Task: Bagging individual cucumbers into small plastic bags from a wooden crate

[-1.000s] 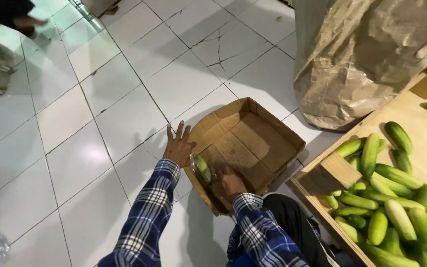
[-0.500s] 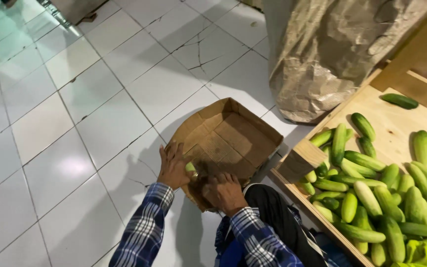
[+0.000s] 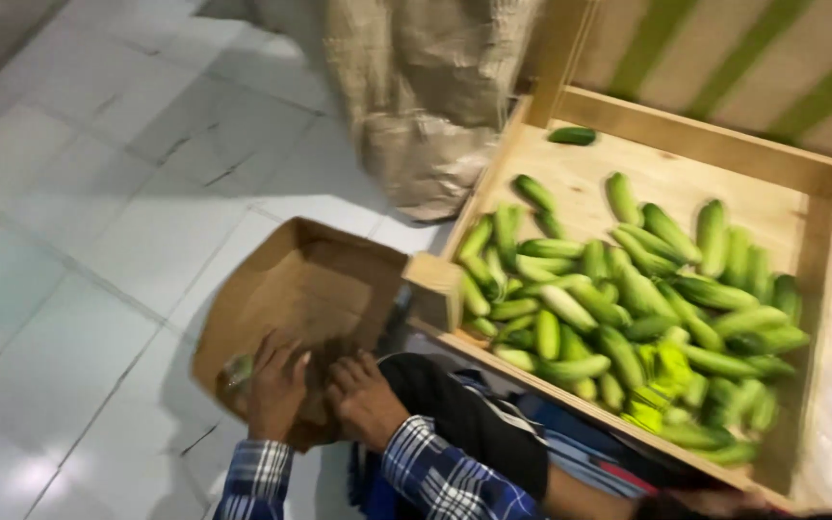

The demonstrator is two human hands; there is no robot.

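Centrally, under both hands: an open brown cardboard box point(image 3: 315, 289), resting on the pale tiled floor point(image 3: 98, 241), flaps folded outward, interior mostly bare. Left hand point(image 3: 274, 380) laid palm down over the near rim of the box, fingers loosely spread and bent over the edge; just beside the fingertips on the outer side, a small greenish item point(image 3: 240, 369), too blurred to identify, contact not discernible. Right hand point(image 3: 363, 395) set just beside the left, also palm down at the near rim, fingers curled and close together; grip on anything beneath not discernible. Blue-and-white plaid sleeves point(image 3: 435, 477) covering both forearms. Directly to the right of the right hand: a dark-clad knee point(image 3: 474, 424). Further right and beyond it: a shallow wooden crate point(image 3: 686, 164), its near corner touching or just beside the box's right flap, exact contact unclear. Inside the crate: a heap of green cucumbers point(image 3: 628, 299) massed toward the near side, with one cucumber point(image 3: 571, 136) lying apart at the far wall. Ahead of the hands, past the box: a slumped burlap sack point(image 3: 426, 106) standing against the crate's far corner.
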